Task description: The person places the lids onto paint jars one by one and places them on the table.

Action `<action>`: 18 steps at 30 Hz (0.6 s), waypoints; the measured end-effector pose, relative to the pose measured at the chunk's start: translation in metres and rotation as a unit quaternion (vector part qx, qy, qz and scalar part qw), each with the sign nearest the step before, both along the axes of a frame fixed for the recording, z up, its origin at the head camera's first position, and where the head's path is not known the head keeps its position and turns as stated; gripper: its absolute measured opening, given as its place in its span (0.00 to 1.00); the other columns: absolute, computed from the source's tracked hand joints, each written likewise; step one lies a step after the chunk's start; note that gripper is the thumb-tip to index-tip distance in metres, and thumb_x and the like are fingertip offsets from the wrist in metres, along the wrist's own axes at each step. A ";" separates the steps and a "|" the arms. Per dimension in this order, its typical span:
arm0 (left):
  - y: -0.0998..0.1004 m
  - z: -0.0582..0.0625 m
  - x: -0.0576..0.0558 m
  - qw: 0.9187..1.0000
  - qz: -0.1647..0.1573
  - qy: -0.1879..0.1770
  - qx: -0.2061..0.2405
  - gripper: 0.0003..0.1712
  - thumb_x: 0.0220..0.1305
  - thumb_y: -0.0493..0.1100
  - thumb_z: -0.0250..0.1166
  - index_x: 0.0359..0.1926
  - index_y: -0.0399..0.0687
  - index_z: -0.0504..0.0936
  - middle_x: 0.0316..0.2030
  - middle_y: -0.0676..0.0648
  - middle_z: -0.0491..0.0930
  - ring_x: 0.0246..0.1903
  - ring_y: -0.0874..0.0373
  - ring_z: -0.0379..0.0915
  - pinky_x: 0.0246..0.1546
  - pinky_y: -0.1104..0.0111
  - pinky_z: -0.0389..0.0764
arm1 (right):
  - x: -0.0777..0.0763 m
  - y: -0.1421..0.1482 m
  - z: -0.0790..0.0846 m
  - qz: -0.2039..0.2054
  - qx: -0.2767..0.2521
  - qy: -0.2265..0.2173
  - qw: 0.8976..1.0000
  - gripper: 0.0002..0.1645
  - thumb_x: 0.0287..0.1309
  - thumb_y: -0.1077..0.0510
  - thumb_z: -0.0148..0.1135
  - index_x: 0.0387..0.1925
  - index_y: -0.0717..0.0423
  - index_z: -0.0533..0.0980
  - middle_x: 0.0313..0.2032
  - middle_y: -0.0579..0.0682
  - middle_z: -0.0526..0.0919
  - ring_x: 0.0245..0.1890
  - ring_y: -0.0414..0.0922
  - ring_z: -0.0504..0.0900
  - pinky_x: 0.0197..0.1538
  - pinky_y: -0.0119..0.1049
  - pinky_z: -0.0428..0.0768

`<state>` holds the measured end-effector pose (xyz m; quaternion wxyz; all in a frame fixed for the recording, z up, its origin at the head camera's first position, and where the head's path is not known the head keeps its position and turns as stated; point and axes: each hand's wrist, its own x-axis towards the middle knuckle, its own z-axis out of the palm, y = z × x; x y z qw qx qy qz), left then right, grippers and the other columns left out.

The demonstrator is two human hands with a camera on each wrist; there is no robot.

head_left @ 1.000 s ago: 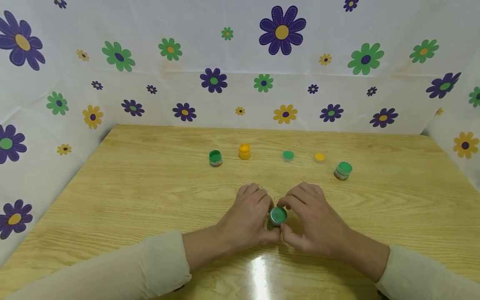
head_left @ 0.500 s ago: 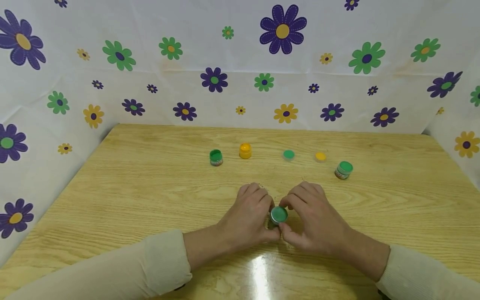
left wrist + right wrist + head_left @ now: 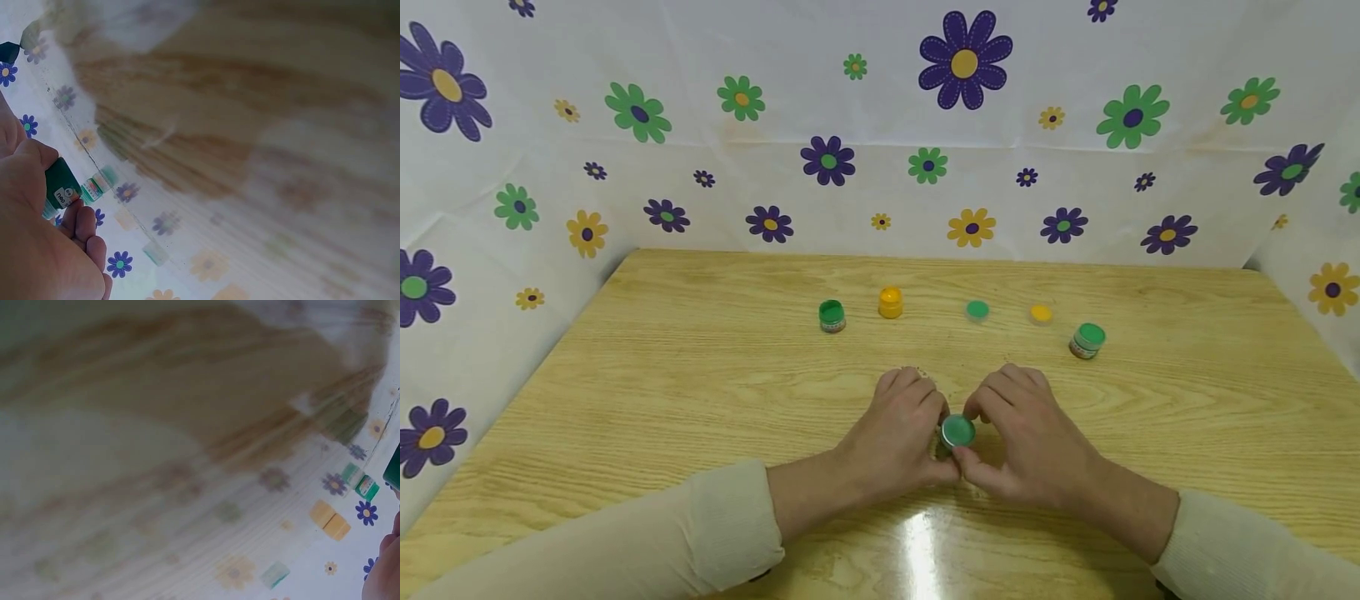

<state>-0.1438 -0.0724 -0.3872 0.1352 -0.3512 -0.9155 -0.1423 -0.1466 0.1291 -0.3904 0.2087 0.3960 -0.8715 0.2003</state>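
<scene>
Yellowish wood grain runs across the tabletop point(image 3: 625, 400), with a white glare streak on its near part. Nearest are two cream sleeves point(image 3: 625, 525), from which bare hands meet near the middle. Between them sits the green jar point(image 3: 958, 432), lid upward. The left hand point(image 3: 895, 433) grips its left side, thumb and fingers clamped around the body; the left wrist view shows white lettering there. The right hand point(image 3: 1030, 437) pinches the lid's rim, thumb at the near edge and curled forefinger at the far one; its other fingers are tucked together. Beyond, to the right, stands a capped jar point(image 3: 1086, 341) with a green top. Farther left is an open pot point(image 3: 832, 318) of green; a loose yellow lid point(image 3: 1041, 313) and a loose green lid point(image 3: 977, 310) lie apart on the right, and an open yellow pot point(image 3: 891, 304) stands left of them. Behind everything hangs white cloth point(image 3: 880, 108) printed with purple, green and yellow flowers.
</scene>
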 end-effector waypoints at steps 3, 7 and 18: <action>-0.001 0.001 0.000 1.000 0.000 -0.009 0.002 0.22 0.43 0.57 0.76 0.31 0.48 0.81 0.30 0.56 0.76 0.38 0.59 0.66 0.51 0.64 0.68 | 0.000 0.001 0.001 -0.008 0.003 -0.012 1.000 0.16 0.49 0.43 0.67 0.34 0.48 0.76 0.32 0.41 0.76 0.38 0.39 0.70 0.50 0.45 0.69; -0.001 0.002 0.000 1.000 0.001 -0.019 0.008 0.22 0.44 0.56 0.76 0.32 0.47 0.80 0.30 0.55 0.76 0.38 0.59 0.66 0.50 0.64 0.68 | 0.000 0.001 0.002 -0.007 0.000 -0.018 1.000 0.18 0.49 0.43 0.66 0.38 0.49 0.78 0.34 0.40 0.76 0.39 0.39 0.70 0.50 0.45 0.68; 0.000 0.001 0.000 1.000 0.006 -0.015 0.006 0.21 0.46 0.57 0.74 0.30 0.47 0.80 0.30 0.55 0.76 0.37 0.59 0.65 0.49 0.64 0.68 | 0.000 0.002 0.003 0.014 -0.006 -0.017 1.000 0.17 0.45 0.50 0.65 0.39 0.50 0.79 0.37 0.40 0.76 0.41 0.39 0.69 0.50 0.44 0.65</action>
